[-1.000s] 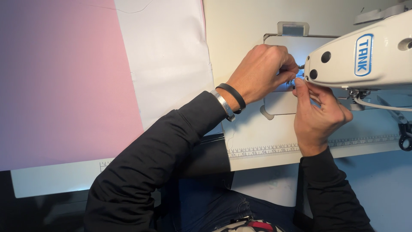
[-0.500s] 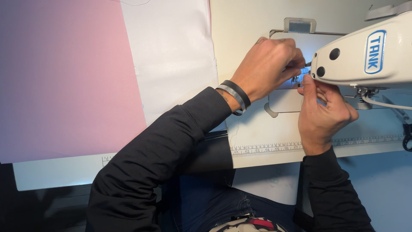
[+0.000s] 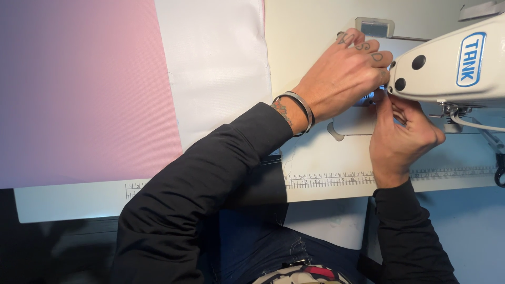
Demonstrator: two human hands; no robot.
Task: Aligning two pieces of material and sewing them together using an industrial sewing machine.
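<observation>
Head view: I see my left hand (image 3: pixel 344 76) and right hand (image 3: pixel 402 134) pinched together at the sewing machine (image 3: pixel 447 71) head at two o'clock, what they grip hidden, white fabric (image 3: pixel 215 68) at twelve.

A sewing workshop, judging by the gear. At the far right stands the white head of an industrial sewing machine (image 3: pixel 452 68), heavy and rounded, with a cable trailing off its underside. It sits on a pale sewing table (image 3: pixel 315 31) whose near edge carries a printed measuring ruler (image 3: pixel 336 180) running left to right. A metal needle plate (image 3: pixel 355 122) is set flush into the tabletop under the machine head. Left of that, a wide pink fabric sheet (image 3: pixel 84 89) and a white fabric panel (image 3: pixel 215 68) lie spread flat across the table
</observation>
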